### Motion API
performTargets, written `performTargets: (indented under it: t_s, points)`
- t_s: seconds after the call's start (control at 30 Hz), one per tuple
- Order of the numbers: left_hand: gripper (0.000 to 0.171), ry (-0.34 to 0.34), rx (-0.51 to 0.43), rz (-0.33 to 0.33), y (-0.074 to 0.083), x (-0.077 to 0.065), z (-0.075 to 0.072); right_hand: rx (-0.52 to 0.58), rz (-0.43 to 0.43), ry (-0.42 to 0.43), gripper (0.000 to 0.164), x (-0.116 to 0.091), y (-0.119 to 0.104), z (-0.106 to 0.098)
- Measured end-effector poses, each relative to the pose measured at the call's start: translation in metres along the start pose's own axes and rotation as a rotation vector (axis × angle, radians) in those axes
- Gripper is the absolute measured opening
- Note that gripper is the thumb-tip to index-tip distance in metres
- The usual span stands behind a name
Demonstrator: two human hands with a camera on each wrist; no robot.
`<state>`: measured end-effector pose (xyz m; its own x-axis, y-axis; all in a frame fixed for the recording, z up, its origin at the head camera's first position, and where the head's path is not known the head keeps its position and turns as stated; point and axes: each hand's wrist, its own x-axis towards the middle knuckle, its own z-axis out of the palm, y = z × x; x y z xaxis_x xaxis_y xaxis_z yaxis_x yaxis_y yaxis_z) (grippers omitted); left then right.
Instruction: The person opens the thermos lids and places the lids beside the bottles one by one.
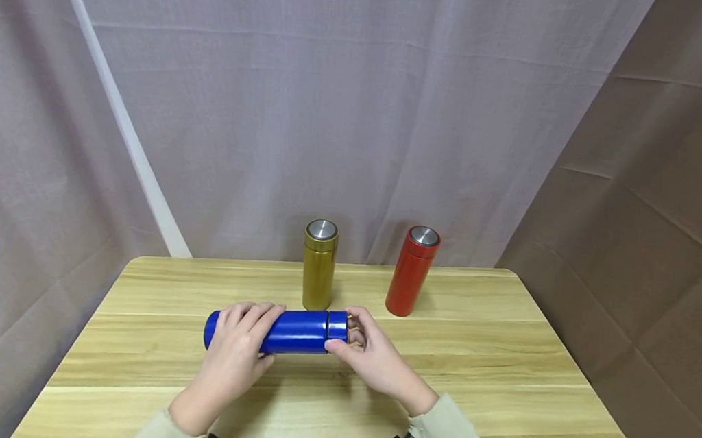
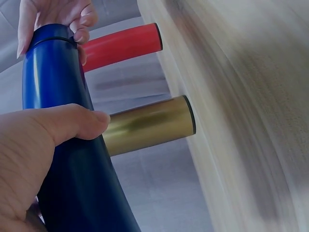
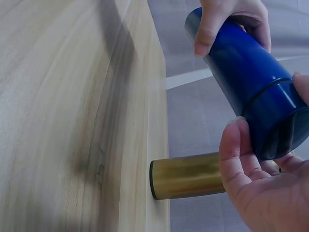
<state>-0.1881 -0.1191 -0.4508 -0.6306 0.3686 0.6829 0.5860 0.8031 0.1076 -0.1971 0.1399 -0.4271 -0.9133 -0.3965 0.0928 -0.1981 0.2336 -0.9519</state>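
A blue thermos bottle (image 1: 300, 332) is held on its side above the table, its capped end to the right. My left hand (image 1: 238, 345) grips the body near the base, the thumb (image 2: 79, 121) lying across it in the left wrist view. At the other end, my right hand (image 1: 375, 358) holds the blue cap (image 1: 338, 325) between thumb and fingers. In the right wrist view, a dark seam separates the cap (image 3: 275, 113) from the body. The end of the cap is partly hidden by the fingers.
Behind the blue bottle a gold thermos bottle (image 1: 318, 271) stands upright with a silver-topped lid. A similar red thermos bottle (image 1: 410, 275) stands to its right. The wooden table (image 1: 500, 368) ends at a grey curtain (image 1: 335, 108) at the back.
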Motion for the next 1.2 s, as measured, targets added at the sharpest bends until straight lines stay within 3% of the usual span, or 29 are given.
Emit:
performTargets:
  t_s: [0.13,0.27,0.4,0.53,0.67,0.83,0.97,1.2]
  points:
    - [0.083,-0.024,-0.009,-0.017,0.0,0.001,-0.001,0.028,-0.036,-0.032,0.056,-0.004,-0.007,-0.001]
    - [0.082,-0.053,-0.027,-0.04,0.001,0.001,-0.004,0.034,-0.043,-0.065,0.059,-0.002,0.004,-0.003]
    - [0.08,-0.082,-0.053,-0.057,0.0,0.002,-0.006,-0.032,-0.088,-0.091,0.063,0.0,0.014,-0.006]
    - [0.076,-0.123,-0.097,-0.075,-0.004,0.002,-0.007,-0.163,-0.146,-0.109,0.065,-0.001,0.015,-0.006]
    - [0.075,-0.149,-0.109,-0.089,-0.005,0.0,-0.005,-0.237,-0.13,-0.098,0.073,-0.001,0.013,-0.004]
    - [0.077,-0.137,-0.065,-0.072,-0.004,-0.002,-0.003,-0.089,-0.021,0.014,0.084,0.001,0.01,-0.001]
    - [0.079,-0.076,-0.013,-0.027,-0.003,-0.001,-0.003,0.031,0.052,0.108,0.067,0.003,0.007,-0.001]
    - [0.078,0.046,0.065,0.064,-0.004,0.002,-0.004,0.137,0.182,0.027,0.065,0.004,0.005,-0.002]
